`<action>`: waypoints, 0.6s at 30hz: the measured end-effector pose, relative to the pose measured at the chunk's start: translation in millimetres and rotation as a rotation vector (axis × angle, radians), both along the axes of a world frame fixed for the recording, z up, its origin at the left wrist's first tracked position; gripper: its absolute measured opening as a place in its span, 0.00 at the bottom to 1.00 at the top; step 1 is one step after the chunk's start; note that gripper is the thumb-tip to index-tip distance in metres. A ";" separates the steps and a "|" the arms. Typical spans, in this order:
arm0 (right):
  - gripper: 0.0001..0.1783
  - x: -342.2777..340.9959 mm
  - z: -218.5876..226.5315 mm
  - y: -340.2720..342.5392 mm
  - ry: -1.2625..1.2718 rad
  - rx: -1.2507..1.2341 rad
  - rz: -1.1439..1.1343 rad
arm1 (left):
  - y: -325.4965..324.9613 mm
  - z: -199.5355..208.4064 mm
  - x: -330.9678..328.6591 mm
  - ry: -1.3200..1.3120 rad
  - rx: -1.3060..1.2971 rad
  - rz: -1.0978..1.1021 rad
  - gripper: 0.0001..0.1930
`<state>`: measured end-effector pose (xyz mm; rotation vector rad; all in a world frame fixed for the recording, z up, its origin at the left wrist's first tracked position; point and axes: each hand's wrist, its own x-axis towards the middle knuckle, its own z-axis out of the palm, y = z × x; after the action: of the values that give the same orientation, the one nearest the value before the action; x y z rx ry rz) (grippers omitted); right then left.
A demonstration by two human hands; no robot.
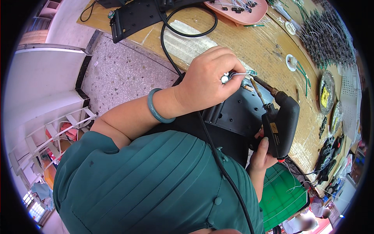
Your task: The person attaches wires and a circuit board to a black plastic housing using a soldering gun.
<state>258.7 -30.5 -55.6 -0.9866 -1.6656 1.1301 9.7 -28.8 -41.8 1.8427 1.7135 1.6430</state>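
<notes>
My left hand (212,78), with a bracelet on its wrist, is closed in a pinch around thin white wires (239,73). A small white round-ended part (224,79) shows between its fingers. Just beyond the fingertips, at the end of the wires, is a tiny green circuit board (253,72). My right hand (263,155) is wrapped around the handle of a black soldering gun (283,121). The gun's dark iron tip and thin brass-coloured feed tube (258,91) point up at the board, very close to it; whether they touch I cannot tell.
A black panel (237,113) lies under the hands, by a worn wooden table (272,46). A pink tray (257,17) holds wires with black ends. To the right are massed wired parts (327,39), a metal dish (326,105) with yellow material and a green crate (282,195). A black cable (224,171) crosses my front.
</notes>
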 end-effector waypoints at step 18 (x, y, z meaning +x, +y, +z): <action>0.27 0.4 1.4 -2.2 -0.016 -0.019 -0.034 | -0.7 1.0 0.7 -0.011 -0.006 0.000 0.06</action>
<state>259.1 -32.7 -54.2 -1.0348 -1.6479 1.1198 10.4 -29.5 -40.8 1.8280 1.7122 1.6424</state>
